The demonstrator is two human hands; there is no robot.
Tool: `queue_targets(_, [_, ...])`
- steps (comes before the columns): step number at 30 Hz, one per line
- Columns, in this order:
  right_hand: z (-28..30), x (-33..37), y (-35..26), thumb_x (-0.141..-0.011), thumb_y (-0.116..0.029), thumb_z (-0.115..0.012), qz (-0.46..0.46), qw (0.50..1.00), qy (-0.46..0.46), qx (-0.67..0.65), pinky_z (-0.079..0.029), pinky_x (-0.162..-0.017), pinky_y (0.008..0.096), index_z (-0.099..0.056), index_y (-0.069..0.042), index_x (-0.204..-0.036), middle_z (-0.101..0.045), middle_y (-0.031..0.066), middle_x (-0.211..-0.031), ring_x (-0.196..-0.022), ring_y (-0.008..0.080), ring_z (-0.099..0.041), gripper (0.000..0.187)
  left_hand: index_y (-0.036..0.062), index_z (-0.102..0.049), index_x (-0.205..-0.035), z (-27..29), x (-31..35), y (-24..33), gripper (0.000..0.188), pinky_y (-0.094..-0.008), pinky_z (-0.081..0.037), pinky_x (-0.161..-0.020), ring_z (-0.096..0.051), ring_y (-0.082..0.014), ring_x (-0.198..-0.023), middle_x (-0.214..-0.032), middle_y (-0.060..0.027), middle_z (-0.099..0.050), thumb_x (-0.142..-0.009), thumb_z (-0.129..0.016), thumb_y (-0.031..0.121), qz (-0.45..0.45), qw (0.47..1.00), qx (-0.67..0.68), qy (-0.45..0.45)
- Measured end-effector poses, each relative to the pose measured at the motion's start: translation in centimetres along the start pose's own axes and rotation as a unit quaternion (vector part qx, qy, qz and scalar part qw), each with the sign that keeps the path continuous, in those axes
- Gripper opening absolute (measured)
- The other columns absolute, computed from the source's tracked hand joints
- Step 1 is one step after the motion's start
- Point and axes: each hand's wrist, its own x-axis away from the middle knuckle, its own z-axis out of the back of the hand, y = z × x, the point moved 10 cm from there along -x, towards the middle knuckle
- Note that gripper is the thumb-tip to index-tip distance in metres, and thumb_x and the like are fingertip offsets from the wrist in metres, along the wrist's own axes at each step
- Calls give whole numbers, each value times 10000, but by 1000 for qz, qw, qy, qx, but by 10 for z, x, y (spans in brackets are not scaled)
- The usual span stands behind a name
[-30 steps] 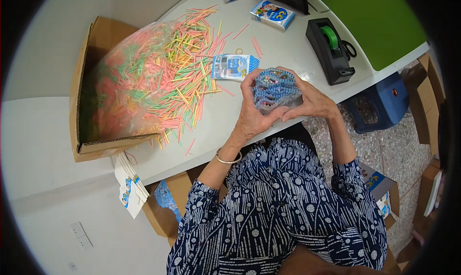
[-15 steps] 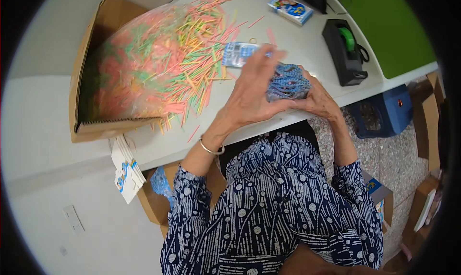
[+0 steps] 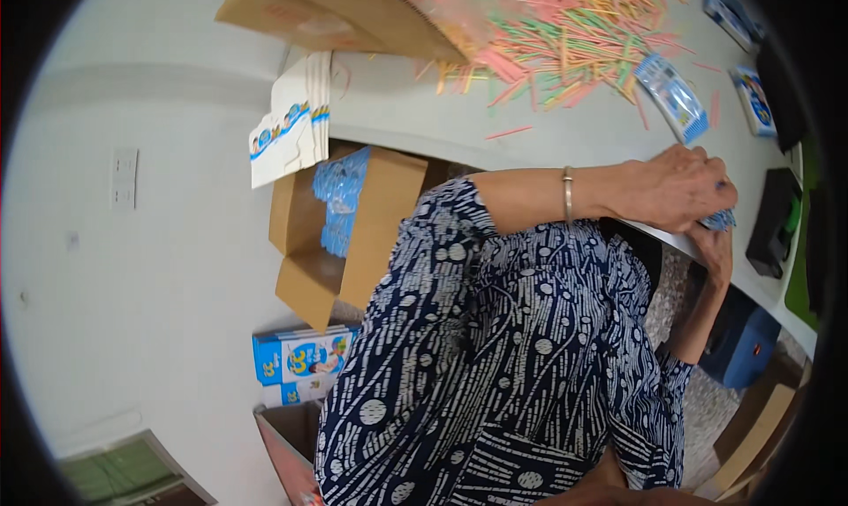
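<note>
My left hand and my right hand are closed together around a blue bundle of small packets at the near edge of the white table. The left hand covers most of the bundle from above, the right hand grips it from below. A bracelet circles my left wrist. A single clear packet with blue print lies on the table just beyond my hands. A big pile of pink, green and yellow sticks spreads over the table farther back.
An open cardboard box holding blue packets stands on the floor at my left. Flat printed cartons hang over the table edge. A large cardboard box holds the sticks. A black tape dispenser and small printed boxes are nearby.
The view has swung down and left, so the floor box now shows. My hands have stayed closed on the blue bundle and now sit at the table's near edge.
</note>
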Motion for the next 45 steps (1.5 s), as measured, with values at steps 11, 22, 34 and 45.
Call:
queue_targets(11, [-16,-7,-68,-614,-337,-837,176,984,-18,-14,-204,-1130,410,-225,-63,-1463,-388,183,-1436,-1355,300,-335,1081,42,-565,-1073,179,147,-45,512,-375,-518,-726,-629,-268,-853,-952,-132,-617,-665,-778,267,212,956,32,202])
queue_targets(22, [-12,-10,-59,-767,-193,-713,176,984,-18,23,-167,-1136,414,-227,-74,-1463,-377,209,-1441,-1360,310,-327,857,39,-524,-1093,303,629,-16,507,-400,-504,-698,-642,-337,-770,-831,-175,-648,-695,-777,225,761,601,-189,156])
queue_targets(34, [-2,-18,-35,-876,-127,-614,103,992,57,41,-202,-1123,387,-192,-12,-1449,-347,210,-1451,-1366,292,-312,721,29,-443,-1029,208,835,-89,564,-498,-486,-736,-597,-439,-864,-919,-260,-604,-667,-806,262,779,570,-243,95])
queue_targets(45, [6,-24,-28,-918,-108,-561,85,989,94,76,-247,-1107,367,-197,-12,-1448,-360,180,-1451,-1351,269,-338,650,25,-491,-1066,186,818,-135,537,-439,-494,-761,-608,-422,-909,-969,-243,-624,-674,-792,235,729,627,-136,238])
